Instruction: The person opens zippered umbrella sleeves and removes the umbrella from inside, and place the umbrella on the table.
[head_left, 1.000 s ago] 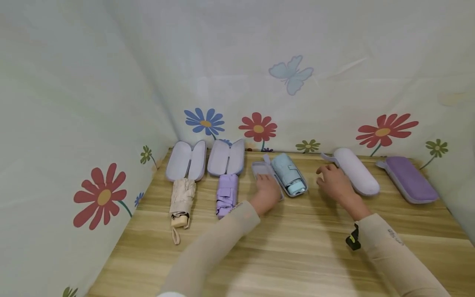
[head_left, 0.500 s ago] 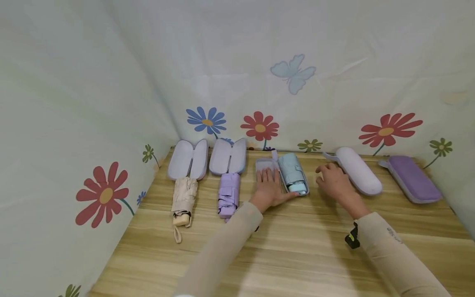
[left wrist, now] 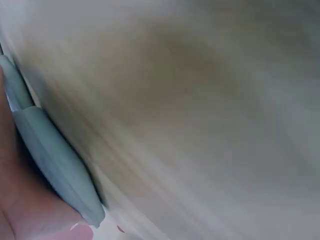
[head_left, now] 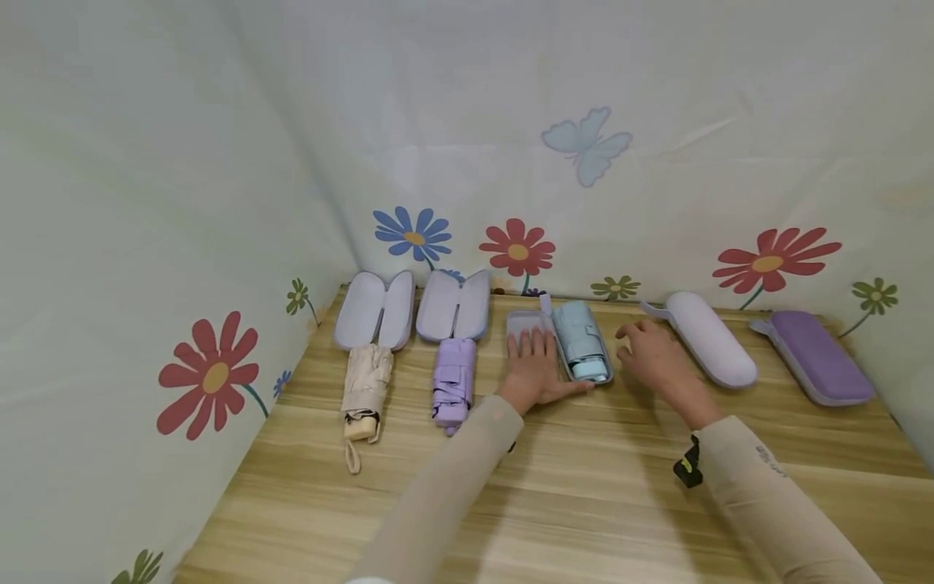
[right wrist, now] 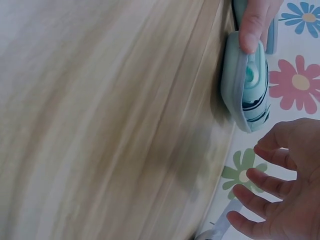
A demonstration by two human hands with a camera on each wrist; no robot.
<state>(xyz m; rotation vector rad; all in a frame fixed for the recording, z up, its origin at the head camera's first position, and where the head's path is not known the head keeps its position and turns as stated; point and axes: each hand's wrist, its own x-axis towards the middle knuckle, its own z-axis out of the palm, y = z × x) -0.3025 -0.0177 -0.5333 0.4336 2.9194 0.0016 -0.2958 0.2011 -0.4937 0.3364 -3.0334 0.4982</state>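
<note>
An open case (head_left: 522, 321) lies in the middle of the table, with a folded light-blue umbrella (head_left: 580, 334) in its right half. My left hand (head_left: 536, 377) lies across the case's left half, fingers straight and spread. Its thumb touches the near rim of the half with the umbrella, as the right wrist view also shows. My right hand (head_left: 658, 363) hovers between that case and a closed pale lilac case (head_left: 711, 339), fingers loosely bent and holding nothing. In the left wrist view, only the case's teal outer shell (left wrist: 60, 160) and part of the left hand show.
Two open pale cases (head_left: 374, 310) stand at the back left. A beige folded umbrella (head_left: 367, 381) and a purple folded umbrella (head_left: 453, 381) lie in front of them. A closed purple case (head_left: 820, 357) is at the far right. A flower-printed curtain (head_left: 584, 227) borders the table's back.
My left hand has spread its fingers over the case's left half and set its thumb on the near rim. The open case has turned slightly straighter. The right hand stays nearly still.
</note>
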